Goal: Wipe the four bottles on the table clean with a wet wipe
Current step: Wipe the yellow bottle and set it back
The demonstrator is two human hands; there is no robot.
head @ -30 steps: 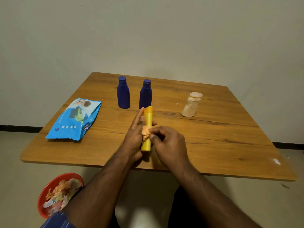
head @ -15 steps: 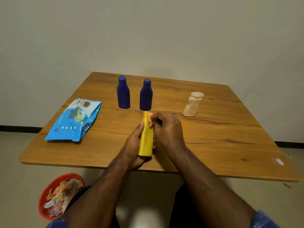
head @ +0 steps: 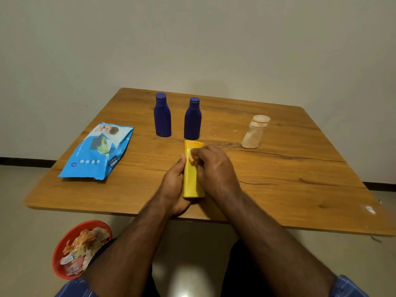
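worktop (head: 278,168) carries two blue bottles, a pale bottle, wipes pack | yellow bottle (head: 192,181) held over near edge, cap away; likely light, stiff, slick when wet, best gripped mid-body | left hand (head: 174,185) cradles it, fingers curled beneath | right hand (head: 214,168) fingers pinch wet wipe (head: 191,157) against its upper body

Four bottles in all, placed here relative to the wooden table (head: 278,168). Two dark blue bottles, one (head: 162,115) and another (head: 192,119), stand side by side near the table's far edge. One pale, cloudy bottle (head: 255,132) stands toward the table's far right. One yellow bottle (head: 192,174) is above the table's near edge. One blue wipes packet (head: 97,152) lies on the table's left side. One red bowl (head: 80,248) sits on the floor below the table's near left edge. Two hands are visible, a left hand (head: 174,185) and a right hand (head: 214,168).
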